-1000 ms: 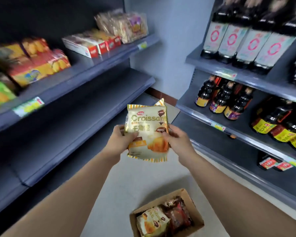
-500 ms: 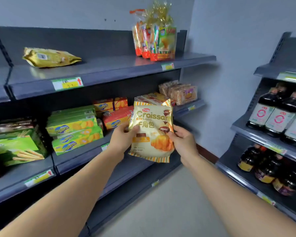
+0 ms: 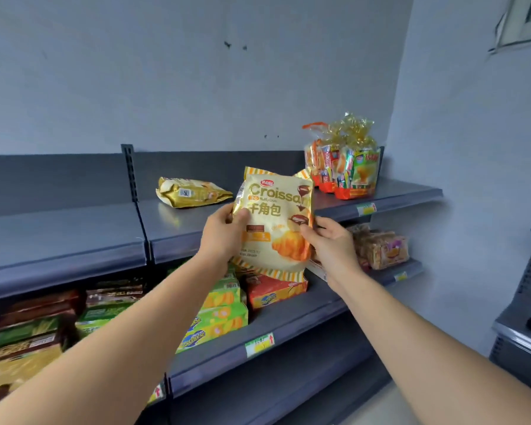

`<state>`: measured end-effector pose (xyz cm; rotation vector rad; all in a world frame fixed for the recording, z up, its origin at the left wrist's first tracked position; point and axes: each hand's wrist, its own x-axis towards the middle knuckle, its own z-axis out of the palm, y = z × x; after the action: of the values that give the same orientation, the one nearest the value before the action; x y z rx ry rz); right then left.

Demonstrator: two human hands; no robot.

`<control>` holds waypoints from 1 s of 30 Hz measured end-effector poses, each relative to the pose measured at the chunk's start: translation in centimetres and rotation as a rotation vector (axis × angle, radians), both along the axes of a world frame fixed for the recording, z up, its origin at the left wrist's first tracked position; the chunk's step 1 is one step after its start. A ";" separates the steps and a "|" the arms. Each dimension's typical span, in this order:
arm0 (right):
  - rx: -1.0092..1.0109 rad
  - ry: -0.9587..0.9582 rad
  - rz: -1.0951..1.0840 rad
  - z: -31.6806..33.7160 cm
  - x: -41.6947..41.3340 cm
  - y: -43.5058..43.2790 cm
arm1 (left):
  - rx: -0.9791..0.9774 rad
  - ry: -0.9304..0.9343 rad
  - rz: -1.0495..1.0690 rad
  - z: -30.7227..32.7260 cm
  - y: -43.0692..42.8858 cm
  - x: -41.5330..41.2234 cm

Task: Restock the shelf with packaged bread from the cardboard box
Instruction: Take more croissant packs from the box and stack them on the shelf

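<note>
Bread, a cream and yellow croissant pack (image 3: 275,222), is held upright in the air with its printed face toward the camera. It covers part of the front edge of the top shelf (image 3: 406,191); whether it touches that edge cannot be told.

Both hands have hold of it. The left hand (image 3: 222,236) grips the pack's left edge, thumb pressed on the front and fingers wrapped behind. The right hand (image 3: 331,243) grips the right edge lower down, thumb on the front by the croissant picture and fingers curled at the side.

On the top shelf, 1 gold pack (image 3: 192,191) lies flat to the left of the held pack. A bundle of snack packs (image 3: 345,170) tied with gold ribbon stands to the right, against the back panel. A price tag (image 3: 366,208) sits on the shelf edge below the bundle.

The middle shelf (image 3: 304,320) carries green boxes (image 3: 224,320) under the left forearm, an orange box (image 3: 273,292) just below the held pack, and clear-wrapped packs (image 3: 380,248) at the right end, beyond the right hand. A grey wall (image 3: 196,72) rises behind the shelving.
</note>
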<state>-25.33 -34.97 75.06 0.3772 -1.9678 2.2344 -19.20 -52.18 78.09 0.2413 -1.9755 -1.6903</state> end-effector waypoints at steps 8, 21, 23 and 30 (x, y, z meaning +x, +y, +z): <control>0.094 0.148 -0.028 5.0 -5.2 -7.4 | 0.039 0.031 0.098 3.8 -5.8 -3.1; 0.286 0.137 -0.139 8.1 -16.4 -14.5 | 0.027 -0.166 0.335 5.4 -14.3 -13.0; 0.309 0.130 -0.134 8.0 -17.9 -15.3 | -0.033 -0.282 0.429 5.0 -16.3 -14.5; 0.355 0.115 -0.106 7.8 -22.0 -18.4 | -0.163 -0.566 0.473 3.6 -21.1 -18.7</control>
<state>-47.31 -53.40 82.89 0.4186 -2.2621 1.7573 -37.91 -73.26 81.74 1.1313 -2.1885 -1.2267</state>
